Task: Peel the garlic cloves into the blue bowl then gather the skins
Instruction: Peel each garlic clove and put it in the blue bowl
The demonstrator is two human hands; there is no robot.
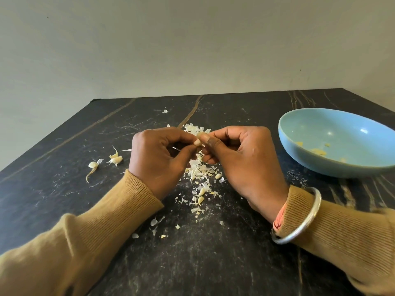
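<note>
Above the dark veined stone table (213,263), the left hand (158,159) and right hand (241,159) both pinch a small pale garlic clove (198,139). It is mostly hidden, its long axis running roughly 7 to 1 o'clock. Papery white skins (199,171) lie beneath. A glossy light-blue ceramic bowl (299,159) sits at 3 o'clock.

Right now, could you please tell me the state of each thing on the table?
Left hand: pinching the garlic clove.
Right hand: pinching the same clove.
Garlic clove: held between both hands, mostly hidden.
Blue bowl: upright, holding a few peeled pieces.
Skins: scattered loose under the hands, not gathered.
Unpeeled cloves: lying left of the hands, untouched.
</note>
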